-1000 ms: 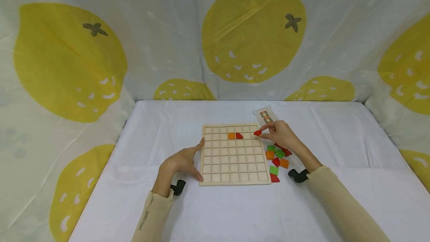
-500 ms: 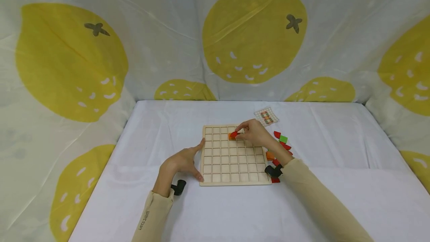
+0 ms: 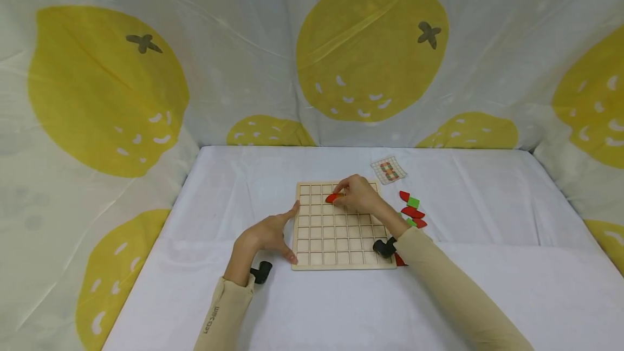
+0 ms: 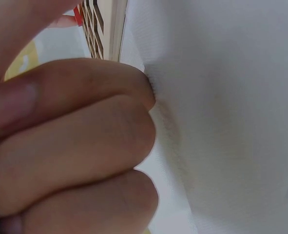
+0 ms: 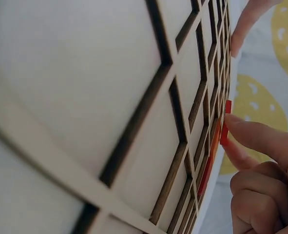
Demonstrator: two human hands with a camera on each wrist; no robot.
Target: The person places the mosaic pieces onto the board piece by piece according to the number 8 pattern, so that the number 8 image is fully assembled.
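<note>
My right hand (image 3: 358, 195) is over the upper part of the wooden grid board (image 3: 323, 244). Its thumb and index finger pinch a red quarter-circle tile (image 3: 332, 198), seen edge-on as a red tile (image 5: 225, 123) in the right wrist view. Right beside it, an orange tile (image 5: 215, 136) and another red tile (image 5: 205, 174) lie in the grid. My left hand (image 3: 267, 233) rests at the board's left edge, thumb near the lower corner and index finger higher up. In the left wrist view its other fingers (image 4: 80, 141) are curled against the cloth.
Loose red tiles (image 3: 413, 213) and green tiles (image 3: 413, 202) lie right of the board, partly hidden by my right arm. Behind them is a small pattern card (image 3: 388, 170). A lemon-print cloth (image 3: 273, 69) stands behind the white table.
My right hand has carried the red tile from the board's right edge leftward across the upper row, past the orange tile. My left hand has kept its place.
</note>
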